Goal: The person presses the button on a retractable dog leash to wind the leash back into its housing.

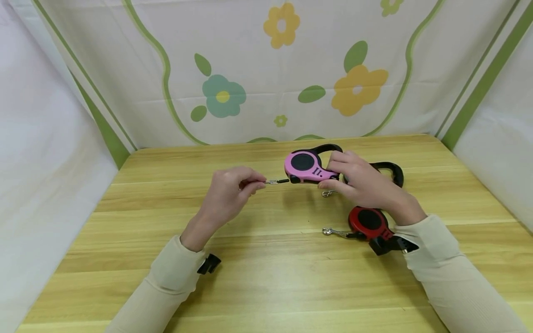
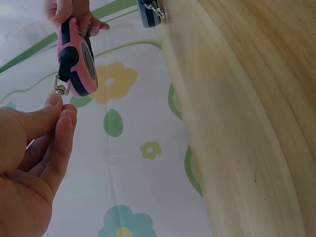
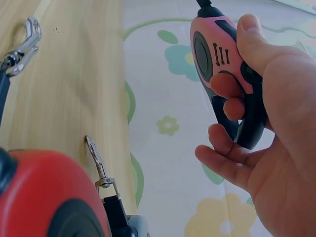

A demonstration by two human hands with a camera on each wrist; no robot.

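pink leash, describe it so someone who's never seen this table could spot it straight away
On the wooden table, look toward the far edge, in front of the flowered backdrop, where the right hand grips the pink retractable leash above the surface. The left hand pinches the metal clip at its nose. Unlike the red retractable leash lying on the table, it is pink and held.

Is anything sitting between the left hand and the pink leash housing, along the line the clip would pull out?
Nothing visible: the left hand pinches the clip beside the pink leash; the red leash lies nearer, aside.
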